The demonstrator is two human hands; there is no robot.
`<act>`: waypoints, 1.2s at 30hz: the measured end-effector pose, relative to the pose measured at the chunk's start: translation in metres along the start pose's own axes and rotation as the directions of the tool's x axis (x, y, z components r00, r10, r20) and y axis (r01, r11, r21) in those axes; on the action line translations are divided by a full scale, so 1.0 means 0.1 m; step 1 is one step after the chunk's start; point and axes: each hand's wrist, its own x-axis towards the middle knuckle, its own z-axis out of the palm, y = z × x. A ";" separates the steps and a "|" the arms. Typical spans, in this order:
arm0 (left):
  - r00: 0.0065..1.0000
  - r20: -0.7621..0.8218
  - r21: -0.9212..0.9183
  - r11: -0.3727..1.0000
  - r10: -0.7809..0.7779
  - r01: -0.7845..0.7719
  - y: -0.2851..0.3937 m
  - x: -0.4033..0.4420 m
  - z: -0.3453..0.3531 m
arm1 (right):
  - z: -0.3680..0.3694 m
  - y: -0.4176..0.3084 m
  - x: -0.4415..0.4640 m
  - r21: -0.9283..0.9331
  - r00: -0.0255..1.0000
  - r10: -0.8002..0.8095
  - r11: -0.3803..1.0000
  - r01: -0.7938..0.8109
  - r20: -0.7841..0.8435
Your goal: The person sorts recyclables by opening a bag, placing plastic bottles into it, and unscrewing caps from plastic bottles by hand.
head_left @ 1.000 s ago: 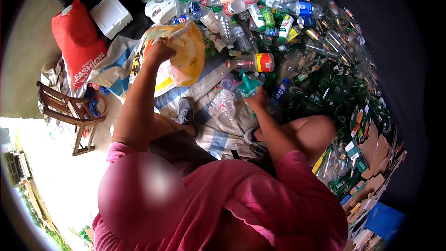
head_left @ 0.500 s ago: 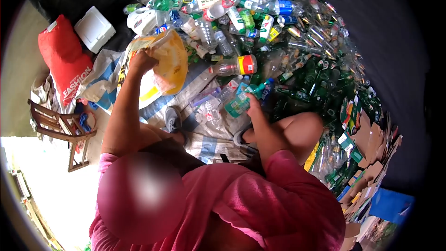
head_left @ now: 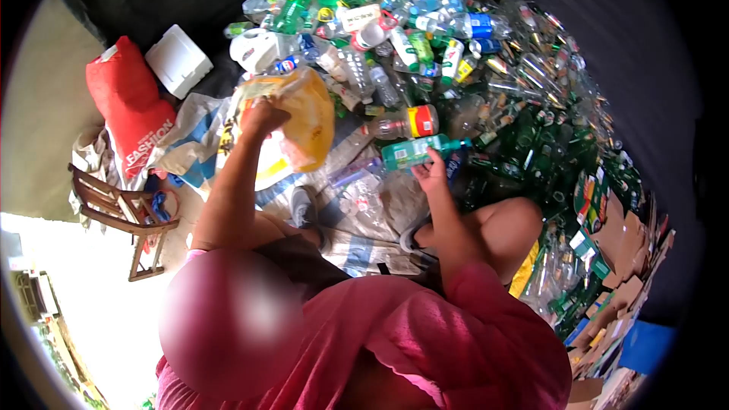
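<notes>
The left hand [head_left: 264, 116] clutches the near side of a soft-looking bag [head_left: 313, 118]. At the fingertips of the right hand [head_left: 430, 172] is a green bottle [head_left: 410, 153]; I can't tell if they pinch it. Probably light, squeezable, slick; best held mid-body.

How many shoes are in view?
2: in the picture, one shoe below the yellow bag in the left hand, another shoe below the right hand, partly hidden. Others may be buried.
</notes>
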 end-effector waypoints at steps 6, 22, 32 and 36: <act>0.997 0.077 0.032 0.999 0.003 -0.005 0.37 -0.28 -0.01 | 1.13 -0.04 -0.16 0.210 0.979 -0.126 0.973 0.091 0.160; 0.998 -0.058 -0.126 0.992 -0.025 0.018 -0.21 0.27 -0.02 | 2.25 0.54 -0.73 -0.639 0.914 0.011 0.718 0.276 0.407; 0.977 0.201 0.017 0.997 -0.075 0.073 -0.15 -0.23 0.24 | 1.08 0.63 -0.41 -0.732 0.978 -0.022 0.660 0.169 0.207; 0.960 0.263 0.044 0.995 -0.096 0.088 -0.14 -0.26 0.35 | 1.06 0.80 -0.26 -0.692 0.968 0.016 0.702 0.168 0.252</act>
